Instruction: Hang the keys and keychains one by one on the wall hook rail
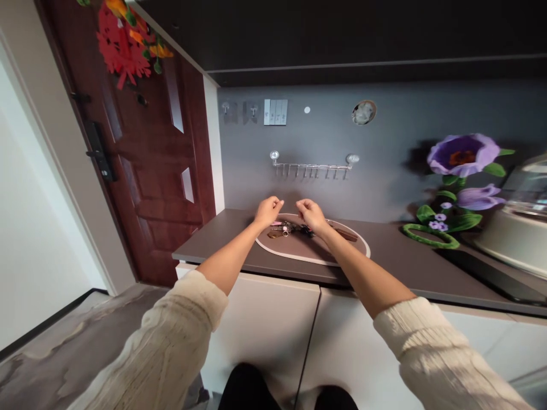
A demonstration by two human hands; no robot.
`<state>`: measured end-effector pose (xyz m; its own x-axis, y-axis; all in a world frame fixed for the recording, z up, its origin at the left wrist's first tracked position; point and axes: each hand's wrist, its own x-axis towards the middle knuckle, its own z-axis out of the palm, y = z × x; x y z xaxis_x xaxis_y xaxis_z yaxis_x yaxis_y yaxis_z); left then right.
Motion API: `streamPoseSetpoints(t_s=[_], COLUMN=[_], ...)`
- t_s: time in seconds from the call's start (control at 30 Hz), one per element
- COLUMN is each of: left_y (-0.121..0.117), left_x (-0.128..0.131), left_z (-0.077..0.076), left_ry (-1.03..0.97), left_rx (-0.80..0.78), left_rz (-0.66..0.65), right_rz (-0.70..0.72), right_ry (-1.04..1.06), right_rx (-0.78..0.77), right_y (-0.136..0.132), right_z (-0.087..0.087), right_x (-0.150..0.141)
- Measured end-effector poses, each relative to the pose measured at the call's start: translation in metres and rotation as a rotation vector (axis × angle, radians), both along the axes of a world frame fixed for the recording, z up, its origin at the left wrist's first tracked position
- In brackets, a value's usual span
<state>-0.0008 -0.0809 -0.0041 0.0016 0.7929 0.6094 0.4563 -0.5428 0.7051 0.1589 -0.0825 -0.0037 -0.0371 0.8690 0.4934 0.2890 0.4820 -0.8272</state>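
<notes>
My left hand (268, 211) is held over the left part of an oval brown placemat (299, 250) with a pale rim. Its fingers are curled in, and nothing shows between them. Facing it across a small gap, my right hand (311, 214) is also closed, with nothing visible in it. Beneath and between the hands lies a cluster of keys and key rings (285, 229), some parts pink and some dark. Part of this cluster is hidden by my right hand. A brown, flat item (345, 234) rests on the mat's right side, partly behind my right wrist.
A clear hook rail (314, 167) is fixed on the grey wall behind. Purple plush flowers (464, 156), a black flat slab (487, 276) and a cream domed appliance (519, 228) stand on the right of the counter (393, 262). A dark shelf (342, 40) overhangs; a red-brown door (162, 171) is left.
</notes>
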Motion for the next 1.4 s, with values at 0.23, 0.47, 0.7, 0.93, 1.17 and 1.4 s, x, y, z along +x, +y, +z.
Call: streamPoseSetpoints(t_s=[0.23,0.47,0.7,0.93,1.17,1.4], left_y=[0.017,0.023,0.025,0.012,0.016,0.017], left_x=[0.0,-0.003,-0.009,-0.007,-0.007,-0.006], left_z=[-0.024,-0.03,-0.028,-0.021,-0.024,-0.023], left_ry=[0.193,0.439,0.704,0.901,0.782,0.697], left_rx=[0.092,0.127,0.074,0.074,0.061,0.082], left_rz=[-0.038,-0.178,-0.183,-0.138,-0.079,-0.073], right_rz=[-0.126,-0.135,-0.187,-0.21,-0.213,-0.199], right_ry=[-0.276,-0.538,-0.656,-0.754,-0.757,-0.722], right_rx=[0.113,0.176,0.135,0.089,0.091,0.13], right_y=[0.012,0.015,0.014,0.01,0.009,0.013], right_z=[-0.016,-0.018,-0.02,-0.019,-0.019,-0.022], right_x=[0.0,0.009,0.006,0.002,0.001,0.001])
